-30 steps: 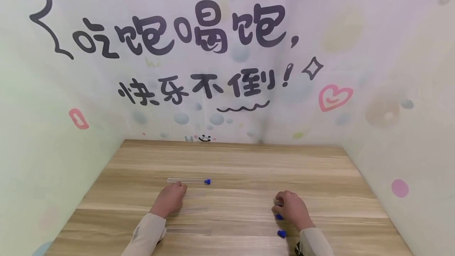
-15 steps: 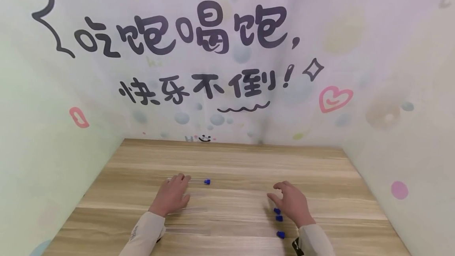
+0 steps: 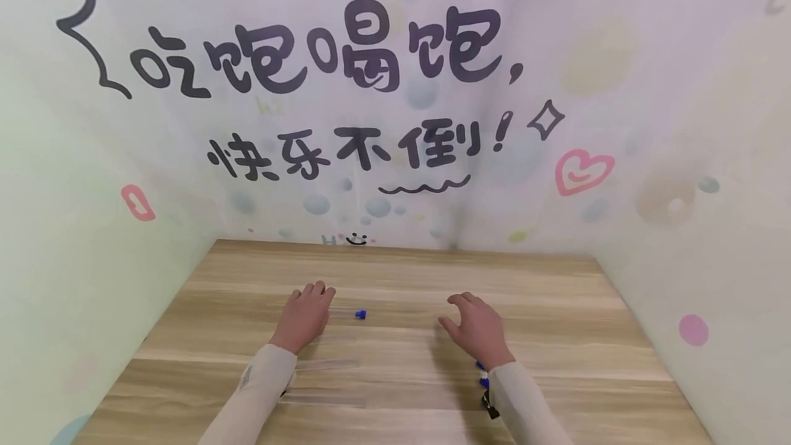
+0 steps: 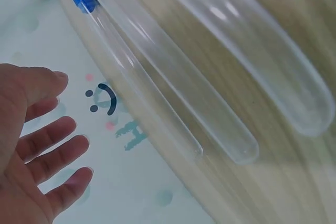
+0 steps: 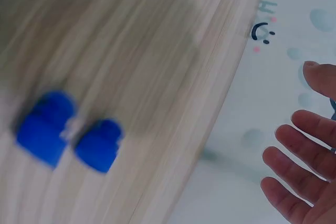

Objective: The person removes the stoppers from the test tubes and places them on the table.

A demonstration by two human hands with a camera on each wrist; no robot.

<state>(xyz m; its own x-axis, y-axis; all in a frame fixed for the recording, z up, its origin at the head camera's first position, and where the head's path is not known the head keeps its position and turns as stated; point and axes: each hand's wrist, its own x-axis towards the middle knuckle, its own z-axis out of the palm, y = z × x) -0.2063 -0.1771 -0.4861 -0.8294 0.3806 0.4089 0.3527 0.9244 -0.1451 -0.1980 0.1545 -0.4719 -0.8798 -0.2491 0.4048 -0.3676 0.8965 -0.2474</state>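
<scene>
My left hand (image 3: pixel 304 318) hovers over the left part of the table, fingers spread, holding nothing. It partly covers a clear test tube with a blue stopper (image 3: pixel 361 314) in the head view. In the left wrist view the stoppered test tube (image 4: pixel 142 77) lies beside an unstoppered test tube (image 4: pixel 181 82), and another clear tube (image 4: pixel 268 51) lies closer to the camera. To the right, my right hand (image 3: pixel 478 328) is raised with thumb and fingers apart and nothing in it. Two loose blue stoppers, a larger-looking one (image 5: pixel 46 127) and another (image 5: pixel 100 146), show in the right wrist view.
The wood-grain table (image 3: pixel 408 280) meets a printed backdrop (image 3: pixel 371 101) at its far edge, with side walls left and right. Toward the front left lie further clear tubes, one nearer me (image 3: pixel 324 400). A dark wrist strap (image 3: pixel 490 405) shows under my right sleeve.
Both hands have moved forward, the right one also leftward, and their fingers have spread. The left hand has left the stoppered tube, which stays in place. The right has come away from the stoppers.
</scene>
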